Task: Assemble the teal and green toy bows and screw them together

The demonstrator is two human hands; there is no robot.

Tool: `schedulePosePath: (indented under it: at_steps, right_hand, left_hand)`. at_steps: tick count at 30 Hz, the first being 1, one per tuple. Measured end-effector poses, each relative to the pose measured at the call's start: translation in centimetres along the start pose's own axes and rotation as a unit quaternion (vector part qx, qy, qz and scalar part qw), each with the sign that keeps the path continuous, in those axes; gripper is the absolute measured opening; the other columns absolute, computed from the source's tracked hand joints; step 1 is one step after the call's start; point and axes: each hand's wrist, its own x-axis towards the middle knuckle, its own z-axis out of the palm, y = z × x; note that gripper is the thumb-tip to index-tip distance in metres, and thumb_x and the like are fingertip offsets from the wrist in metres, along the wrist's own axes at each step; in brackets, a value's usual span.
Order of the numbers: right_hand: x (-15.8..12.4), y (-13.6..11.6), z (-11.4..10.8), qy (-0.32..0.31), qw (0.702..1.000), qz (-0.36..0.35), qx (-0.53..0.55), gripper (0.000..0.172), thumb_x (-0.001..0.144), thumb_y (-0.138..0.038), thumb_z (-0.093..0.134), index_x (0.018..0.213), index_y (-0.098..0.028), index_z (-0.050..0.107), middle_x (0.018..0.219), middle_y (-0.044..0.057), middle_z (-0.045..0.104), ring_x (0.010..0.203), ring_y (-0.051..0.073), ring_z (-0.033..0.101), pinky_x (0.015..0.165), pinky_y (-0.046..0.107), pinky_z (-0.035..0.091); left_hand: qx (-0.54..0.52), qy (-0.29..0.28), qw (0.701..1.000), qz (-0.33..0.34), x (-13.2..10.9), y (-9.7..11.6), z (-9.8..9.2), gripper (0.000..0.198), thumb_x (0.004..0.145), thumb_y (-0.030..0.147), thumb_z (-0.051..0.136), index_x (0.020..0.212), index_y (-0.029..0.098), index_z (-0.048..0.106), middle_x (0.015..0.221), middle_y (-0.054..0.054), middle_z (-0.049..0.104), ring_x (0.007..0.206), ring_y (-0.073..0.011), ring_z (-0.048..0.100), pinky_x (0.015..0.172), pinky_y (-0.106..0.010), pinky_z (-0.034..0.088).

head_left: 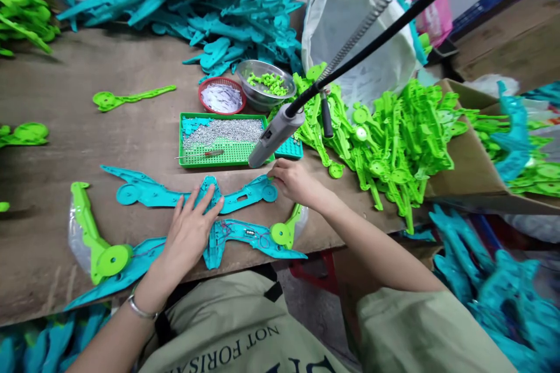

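My left hand (190,227) lies with fingers spread on the middle of a long turquoise plastic half-shell (164,194). At the right end of that shell, my right hand (291,180) is closed in a pinch on a small green plastic piece, mostly hidden by the fingers. Nearer to me lies a second turquoise half-shell (236,233) with thin wires and a small metal part inside. Green arms with clear plastic edges sit at its two ends: the left green arm (90,233) and the right green arm (284,233). My left forearm covers part of this shell.
A grey electric screwdriver (275,137) hangs over a green tray (227,157) of screws. Behind are a red basket (221,81) of white strips and a metal bowl (258,99) of small green parts. Turquoise shells (210,0) and green arms (385,140) are heaped around.
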Motion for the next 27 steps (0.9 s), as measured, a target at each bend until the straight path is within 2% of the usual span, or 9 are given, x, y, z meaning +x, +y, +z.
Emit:
schedulePosePath:
  at_steps: [5,14,21,27]
  right_hand:
    - [0.1,0.0,-0.4,-0.017,1.0,-0.016,0.006,0.024,0.089,-0.006,0.052,0.097,-0.01,0.073,0.093,0.011,0.064,0.08,0.017,0.061,0.074,0.029,0.046]
    - [0.6,-0.2,-0.1,-0.058,0.998,-0.001,-0.036,0.024,0.091,-0.005,0.048,0.097,-0.009,0.071,0.092,0.013,0.064,0.081,0.019,0.059,0.073,0.03,0.043]
    - [0.7,-1.0,-0.6,-0.101,0.992,0.007,-0.076,0.026,0.085,0.002,0.044,0.087,-0.01,0.067,0.091,0.012,0.061,0.069,0.014,0.052,0.065,0.029,0.038]
    - [1.4,-1.1,-0.8,-0.115,0.988,-0.017,-0.098,0.032,0.08,0.005,0.041,0.088,-0.012,0.067,0.088,0.01,0.062,0.067,0.013,0.051,0.064,0.029,0.038]
  left_hand:
    - [0.01,-0.024,1.0,-0.004,0.0,0.1,-0.5,0.046,0.101,0.019,0.042,0.142,0.035,0.058,0.159,-0.005,0.043,0.148,-0.0354,0.038,0.114,-0.062,0.037]
    - [0.001,-0.046,0.999,-0.016,0.3,0.5,-1.2,0.042,0.102,0.029,0.043,0.14,0.036,0.059,0.159,-0.005,0.043,0.149,-0.0374,0.036,0.112,-0.067,0.034]
    - [-0.007,-0.013,1.0,-0.006,0.2,0.5,-0.8,0.042,0.104,0.03,0.038,0.139,0.035,0.061,0.156,-0.006,0.048,0.147,-0.0365,0.039,0.111,-0.067,0.035]
    - [-0.019,0.009,1.0,-0.007,0.1,0.3,-0.3,0.041,0.103,0.03,0.04,0.137,0.035,0.063,0.155,-0.005,0.051,0.146,-0.0366,0.041,0.111,-0.066,0.033]
